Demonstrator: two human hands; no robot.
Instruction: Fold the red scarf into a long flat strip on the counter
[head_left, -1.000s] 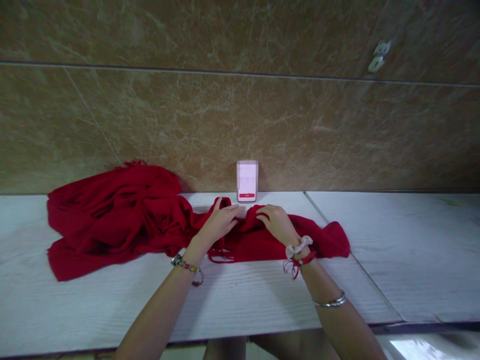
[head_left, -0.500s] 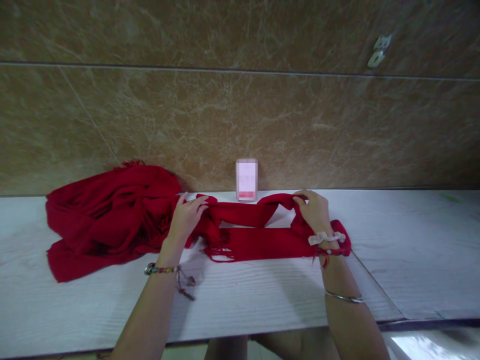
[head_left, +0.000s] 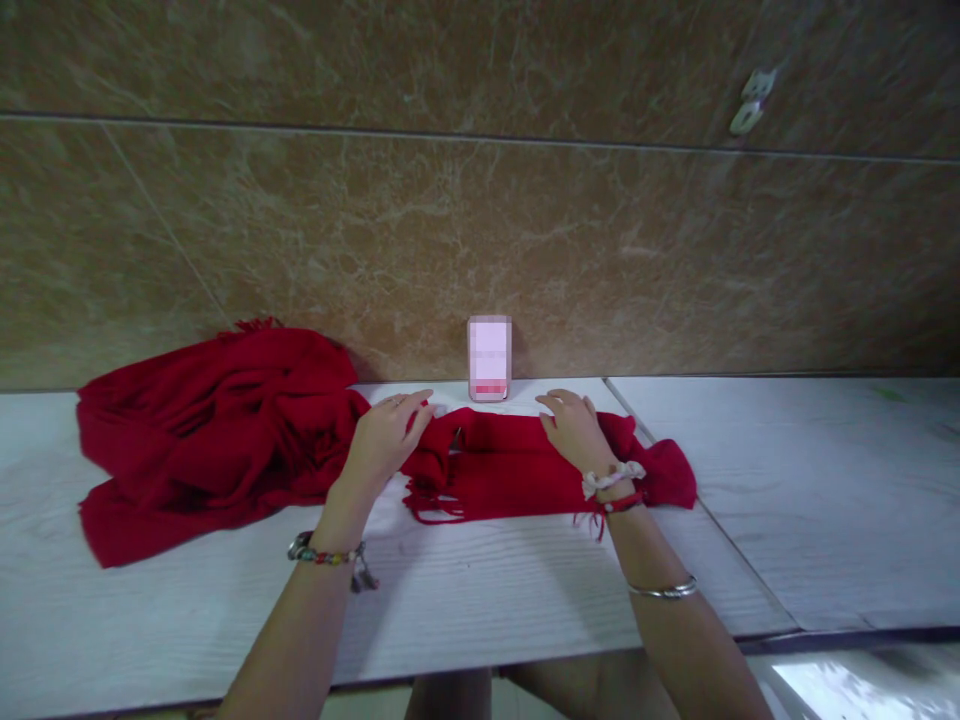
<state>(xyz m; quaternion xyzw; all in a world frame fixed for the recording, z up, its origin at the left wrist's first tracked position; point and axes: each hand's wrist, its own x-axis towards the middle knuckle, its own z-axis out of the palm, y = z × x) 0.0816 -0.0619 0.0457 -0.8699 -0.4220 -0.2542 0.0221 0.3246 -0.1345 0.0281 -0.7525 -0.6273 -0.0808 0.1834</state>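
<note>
A red fringed scarf (head_left: 510, 482) lies across the white table, bunched in a large heap on the left and laid as a flattened, folded strip on the right. Over the narrow stretch joining heap and strip is my left hand (head_left: 382, 435), fingers extended and apart, gripping nothing. My right hand (head_left: 576, 432) hovers at or on the upper edge of the strip, its fingers spread; whether it touches the cloth I cannot tell. The fringe sits at the strip's left end, and a rounded fold at its right end.
A phone (head_left: 490, 358) with a blurred screen leans upright against the brown tiled wall (head_left: 480, 230) behind the scarf. A small white cat-shaped hook (head_left: 752, 102) is fixed high on the wall at right. The white table (head_left: 465, 610) has its front edge near me.
Both hands have let go of the scarf's raised upper band, which has dropped flat against the lower strip. My right hand has moved left; my left has shifted slightly right.
</note>
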